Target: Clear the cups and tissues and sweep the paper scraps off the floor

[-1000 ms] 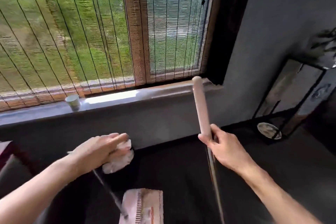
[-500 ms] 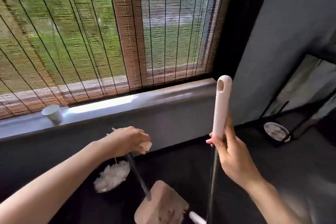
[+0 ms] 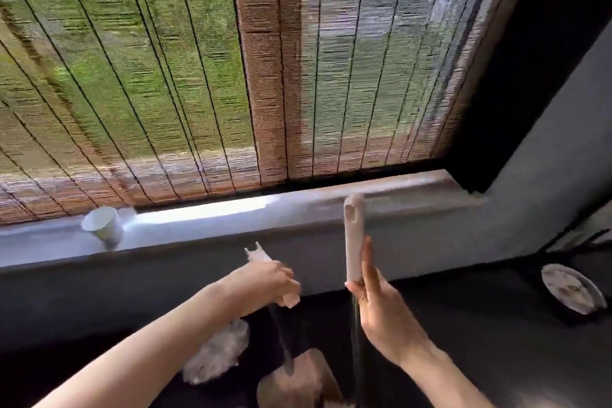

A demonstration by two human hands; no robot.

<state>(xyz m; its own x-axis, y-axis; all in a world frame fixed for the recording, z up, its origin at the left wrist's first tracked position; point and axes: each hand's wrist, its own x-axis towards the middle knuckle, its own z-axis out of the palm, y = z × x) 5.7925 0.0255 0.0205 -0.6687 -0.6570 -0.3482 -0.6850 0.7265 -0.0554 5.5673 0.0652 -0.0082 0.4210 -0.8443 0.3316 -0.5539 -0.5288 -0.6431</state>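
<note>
Dropped from the left hand (image 3: pixel 268 281) a second ago, the crumpled tissue (image 3: pixel 215 354) now shows lower down, just beside the dustpan (image 3: pixel 298 381); whether it has reached the floor (image 3: pixel 463 358) cannot be told. The left fingers (image 3: pixel 284 275) are curled round the dustpan handle (image 3: pixel 256 252). The right hand (image 3: pixel 381 308) holds the upright broom handle (image 3: pixel 353 235) loosely, thumb hooked, fingers nearly straight along it. A paper cup (image 3: pixel 101 225) stands uncollected on the window sill (image 3: pixel 231 209), well apart from both hands. Risks, as judged: the slack right grip could let the broom tip toward the dish (image 3: pixel 573 288) at right. With both hands occupied, a reach for the cup could knock it over. The light tissue may drift past the pan.
</note>
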